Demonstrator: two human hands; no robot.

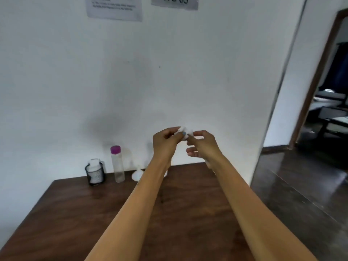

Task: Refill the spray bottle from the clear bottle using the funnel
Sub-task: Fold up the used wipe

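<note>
A dark brown wooden table (79,213) stands pushed against a white wall (169,72), and everything here is placed against that table. Above it on the wall hang two paper notices: a sheet of blurred print (114,8) at the upper left and a smaller sign (175,1) to its right, whose text is cut off by the frame edge. Right of the table the floor (301,185) is dark and glossy, and beyond it a brown-framed doorway (327,81) opens onto a dim room with furniture.

At the table's far left corner sits a black mesh cup (95,175) holding something white. Just right of it, along the far edge, stands the clear bottle (117,164), tall, slim and upright, with a magenta cap still on; whether it holds liquid is hard to tell. Next along the far edge is the white funnel (137,174), resting wide mouth down with its spout pointing up, partly hidden by the left forearm.

Above the far edge of the table, in front of the wall, both hands are raised close together. The left hand (165,142) curls its fingers and thumb around a small white object (185,133), too blurred to identify. The right hand (202,145) pinches the same object with its upper fingers, the lower fingers loosely curled beneath.
</note>
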